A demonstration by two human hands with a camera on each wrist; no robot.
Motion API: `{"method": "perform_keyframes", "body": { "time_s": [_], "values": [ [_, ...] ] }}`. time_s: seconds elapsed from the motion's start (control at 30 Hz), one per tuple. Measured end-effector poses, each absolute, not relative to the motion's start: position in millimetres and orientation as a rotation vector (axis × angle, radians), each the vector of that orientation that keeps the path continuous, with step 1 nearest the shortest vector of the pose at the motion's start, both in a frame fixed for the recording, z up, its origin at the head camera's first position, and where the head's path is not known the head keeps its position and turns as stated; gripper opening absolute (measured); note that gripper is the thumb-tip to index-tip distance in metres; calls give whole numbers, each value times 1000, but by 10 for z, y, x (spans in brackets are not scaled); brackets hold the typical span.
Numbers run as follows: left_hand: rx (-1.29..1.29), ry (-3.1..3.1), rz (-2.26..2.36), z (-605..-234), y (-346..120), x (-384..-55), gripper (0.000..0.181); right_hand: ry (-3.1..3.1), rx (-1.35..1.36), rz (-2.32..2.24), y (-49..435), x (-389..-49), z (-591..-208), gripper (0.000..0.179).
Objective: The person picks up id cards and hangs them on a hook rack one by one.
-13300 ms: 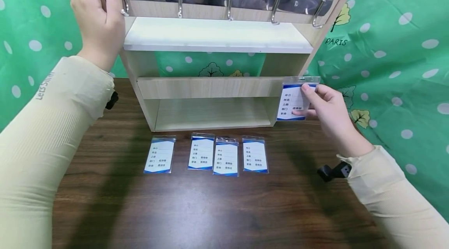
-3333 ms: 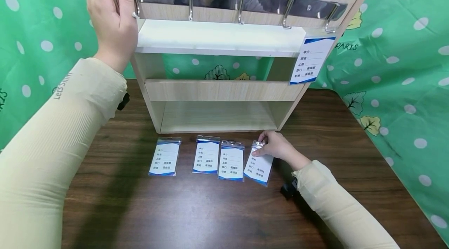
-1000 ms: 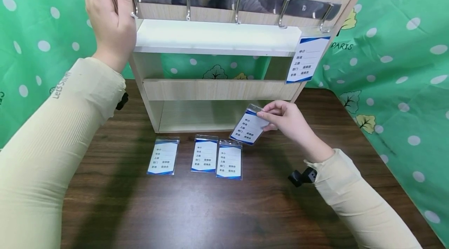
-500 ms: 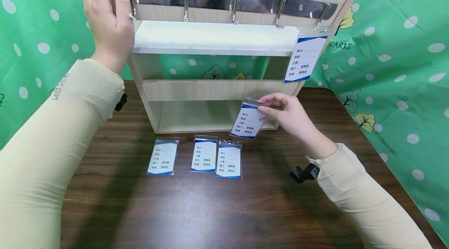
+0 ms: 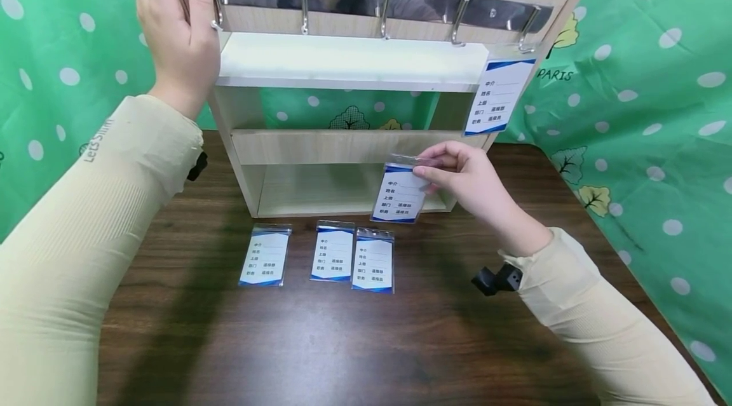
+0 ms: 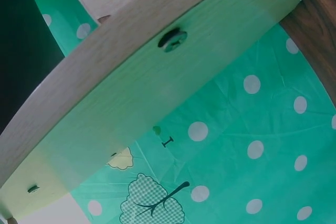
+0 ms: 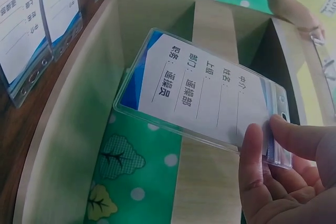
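Pinching likely light, slick, oblong blue-white plastic card [image 5: 396, 199] by apt one-o'clock edge (right hand [image 5: 466, 177]), gripping boxy pale-wood rack [image 5: 343, 147] (left hand [image 5: 178, 44]).

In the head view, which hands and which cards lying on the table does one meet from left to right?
Left hand → leftmost card → middle card → rightmost lying card → right hand.

Indoor tabletop setup, room type unclear: dark wood-grain bench [image 5: 320, 355], green dotted cloth [image 5: 623, 145] as backdrop, small wooden hook shelf [image 5: 354, 148].
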State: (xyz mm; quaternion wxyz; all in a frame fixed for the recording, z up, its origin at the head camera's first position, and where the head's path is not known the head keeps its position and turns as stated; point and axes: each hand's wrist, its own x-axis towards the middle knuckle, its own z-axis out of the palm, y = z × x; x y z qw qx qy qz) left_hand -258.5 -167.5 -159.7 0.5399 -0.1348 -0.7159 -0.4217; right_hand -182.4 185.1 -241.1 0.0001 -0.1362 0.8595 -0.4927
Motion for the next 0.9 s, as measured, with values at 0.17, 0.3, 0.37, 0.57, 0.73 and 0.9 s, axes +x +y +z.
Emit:
{"method": "perform_keyframes", "body": {
  "time_s": [0.17,0.3,0.37,0.57,0.73,0.9],
  "values": [
    [-318,-1709,-1011,-1594,-1673,-2596,22,2677,-465,-1569,1810,-1808,-2409,23],
    [-317,-1709,-1021,-1598,-1677,-2596,22,2682,-492,-1568,1775,-1797,-2397,23],
    [-313,-1710,-1021,-1600,-1682,-2593,22,2685,-503,-1565,1753,-1791,-2386,23],
    [-312,-1708,-1030,-1590,-1699,-2572,21,2681,-529,-1563,1673,-1780,-2351,22],
    [-306,-1699,-1035,-1588,-1707,-2542,20,2695,-570,-1552,1617,-1763,-2303,22],
    [-300,-1704,-1025,-1596,-1722,-2547,20,2706,-604,-1539,1579,-1745,-2268,21]
  ]
}}
